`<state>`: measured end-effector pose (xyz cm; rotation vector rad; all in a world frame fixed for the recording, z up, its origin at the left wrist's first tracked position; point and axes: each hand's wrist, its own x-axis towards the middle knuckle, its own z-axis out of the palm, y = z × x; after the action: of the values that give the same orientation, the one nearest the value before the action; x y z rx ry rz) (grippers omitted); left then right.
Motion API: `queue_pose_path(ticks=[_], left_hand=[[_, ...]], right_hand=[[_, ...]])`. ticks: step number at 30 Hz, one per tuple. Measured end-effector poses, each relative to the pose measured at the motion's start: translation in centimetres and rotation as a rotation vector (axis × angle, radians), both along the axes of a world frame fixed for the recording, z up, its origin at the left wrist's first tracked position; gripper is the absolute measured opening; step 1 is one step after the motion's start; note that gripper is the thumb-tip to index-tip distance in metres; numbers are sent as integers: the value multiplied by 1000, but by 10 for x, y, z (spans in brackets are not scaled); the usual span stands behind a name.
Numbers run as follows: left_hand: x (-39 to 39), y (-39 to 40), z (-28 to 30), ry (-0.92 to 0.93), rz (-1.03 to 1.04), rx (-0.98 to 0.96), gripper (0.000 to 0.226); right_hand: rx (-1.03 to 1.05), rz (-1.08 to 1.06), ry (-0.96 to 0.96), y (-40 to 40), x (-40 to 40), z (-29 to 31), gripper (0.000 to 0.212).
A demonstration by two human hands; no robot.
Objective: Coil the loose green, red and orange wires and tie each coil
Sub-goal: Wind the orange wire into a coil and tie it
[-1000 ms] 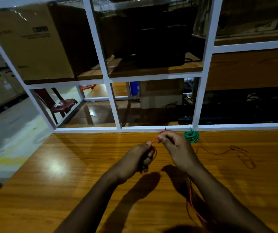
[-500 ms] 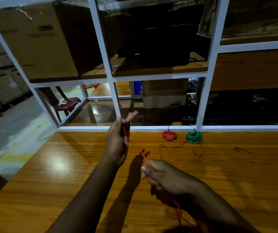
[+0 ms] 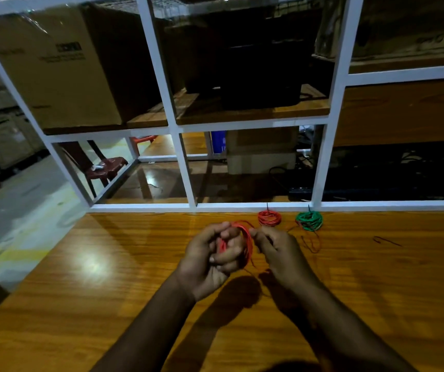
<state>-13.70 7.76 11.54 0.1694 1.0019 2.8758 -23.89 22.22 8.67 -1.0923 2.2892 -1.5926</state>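
Both hands (image 3: 210, 260) (image 3: 278, 251) grip red wire loops (image 3: 247, 242).

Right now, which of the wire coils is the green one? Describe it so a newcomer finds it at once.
Follow the white frame rail along the wooden table's far edge. Two small coils lie against it, beyond the right hand. The green coil is the right-hand one; its neighbour, the red coil, lies to its left.

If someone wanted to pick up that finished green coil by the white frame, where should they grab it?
Probably from above, pinching across the ring of the green coil on its near side. It lies flat on the wooden table, apart from the red coil, with the white frame close behind. A dark tie end sticks up at its far edge, so the near strands are the freer grip.
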Motion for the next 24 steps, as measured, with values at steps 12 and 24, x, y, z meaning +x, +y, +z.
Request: queue_pose_path(ticks=[12, 24], left_hand=[[-18, -14, -6, -62, 701, -684, 40], [-14, -16, -24, 113, 541, -2186, 23]], right_hand=[[455, 467, -150, -4, 25, 19, 9], [252, 34, 260, -4, 11, -15, 30]])
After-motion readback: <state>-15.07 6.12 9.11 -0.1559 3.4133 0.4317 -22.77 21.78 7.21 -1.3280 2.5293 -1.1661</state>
